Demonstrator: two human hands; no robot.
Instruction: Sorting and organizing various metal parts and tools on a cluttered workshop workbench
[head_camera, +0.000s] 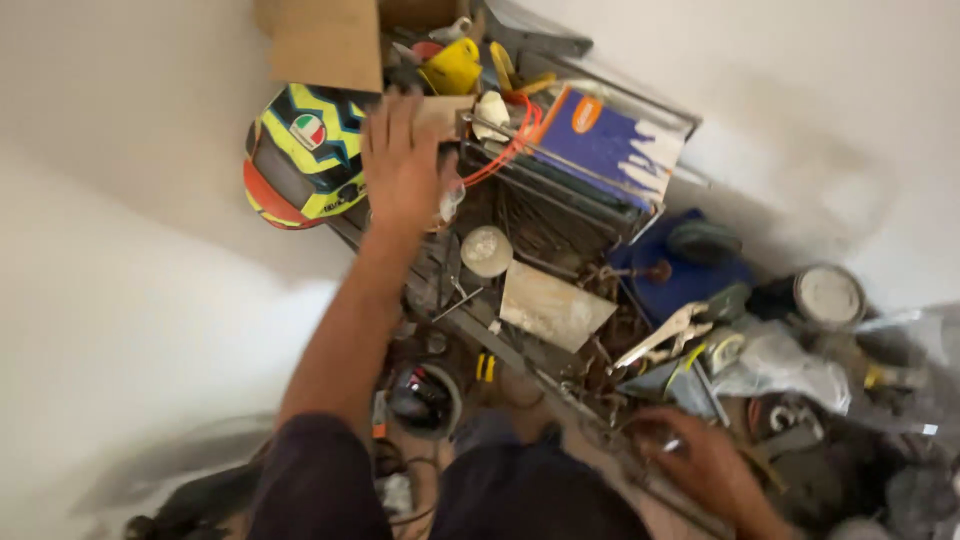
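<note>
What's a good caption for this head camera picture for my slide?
Left hand reaches beside a yellow, black and orange motorcycle helmet while the right hand digs among cluttered tools on a metal shelf.

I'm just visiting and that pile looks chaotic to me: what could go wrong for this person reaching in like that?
Two risks, judging by the clutter. The left hand reaches past wire racks and an orange cord; a snag could tug loose items down. The right hand digs among loose metal, near locking pliers and a trowel blade, so a scrape or cut seems possible.
</note>
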